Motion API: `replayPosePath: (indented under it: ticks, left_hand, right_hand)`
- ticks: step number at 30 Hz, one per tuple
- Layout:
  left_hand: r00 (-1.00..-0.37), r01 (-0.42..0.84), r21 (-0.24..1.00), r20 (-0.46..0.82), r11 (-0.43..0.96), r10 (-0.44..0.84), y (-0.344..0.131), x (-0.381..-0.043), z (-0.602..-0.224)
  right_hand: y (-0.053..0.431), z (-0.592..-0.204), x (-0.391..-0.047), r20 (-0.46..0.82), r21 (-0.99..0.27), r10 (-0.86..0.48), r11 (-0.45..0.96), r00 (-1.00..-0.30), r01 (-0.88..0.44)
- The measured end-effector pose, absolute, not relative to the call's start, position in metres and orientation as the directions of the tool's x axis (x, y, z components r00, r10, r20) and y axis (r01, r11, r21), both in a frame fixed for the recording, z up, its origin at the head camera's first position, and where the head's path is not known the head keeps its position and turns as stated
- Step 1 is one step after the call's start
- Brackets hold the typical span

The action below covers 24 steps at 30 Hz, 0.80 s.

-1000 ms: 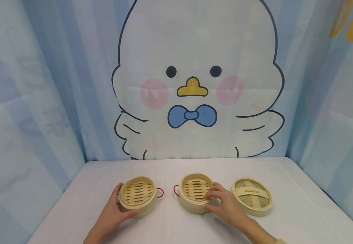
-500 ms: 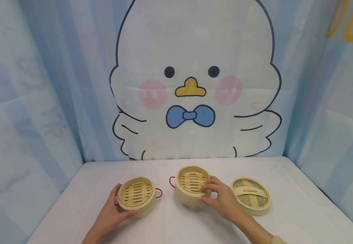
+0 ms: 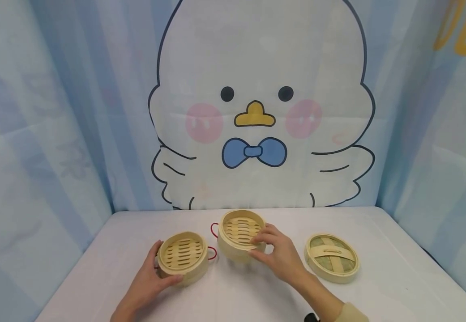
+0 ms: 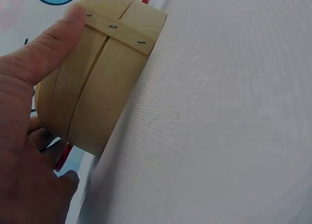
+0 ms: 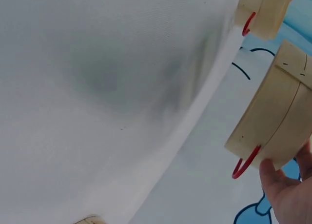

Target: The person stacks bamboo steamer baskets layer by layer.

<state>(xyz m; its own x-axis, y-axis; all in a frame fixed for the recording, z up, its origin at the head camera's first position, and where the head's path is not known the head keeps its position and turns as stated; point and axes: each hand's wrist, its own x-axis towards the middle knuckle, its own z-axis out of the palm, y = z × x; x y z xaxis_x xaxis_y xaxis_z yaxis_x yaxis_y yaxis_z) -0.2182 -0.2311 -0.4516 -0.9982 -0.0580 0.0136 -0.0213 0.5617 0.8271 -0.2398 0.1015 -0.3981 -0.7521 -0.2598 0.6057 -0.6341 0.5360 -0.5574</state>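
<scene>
On the left of the table, my left hand [image 3: 146, 284] grips a small round bamboo steamer basket [image 3: 192, 273], thumb at the near wall and fingers round the far left side. In the left wrist view that basket [image 4: 107, 82] sits on the white cloth. My right hand [image 3: 281, 257] pinches a second, matching steamer basket [image 3: 241, 228] by its right rim. It is raised off the table, just behind and right of the first; the right wrist view shows air between its wall [image 5: 273, 112] and the table. Both baskets have slotted bases and red loop handles.
A round woven bamboo lid [image 3: 332, 258] with a strap handle lies on the white-covered table [image 3: 398, 286] at right. Behind stands a cloth backdrop [image 3: 257, 58] with a cartoon bird, and blue curtains flank both sides. A small black object [image 3: 311, 317] shows beside the right sleeve.
My right hand has lifted the second steamer basket off the table and carried it left and away, closer to the first basket. My left hand and its basket stay in place.
</scene>
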Motion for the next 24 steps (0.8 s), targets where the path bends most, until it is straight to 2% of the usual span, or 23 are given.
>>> replayPosePath:
  ticks: [24]
  left_hand:
    - [-0.998,0.01,0.802,0.049,0.598,-0.048,-0.233,-0.217,-0.451]
  right_hand:
    - [0.057,-0.388,-0.245,0.597,-0.591,-0.264,0.493,-0.758,-0.638]
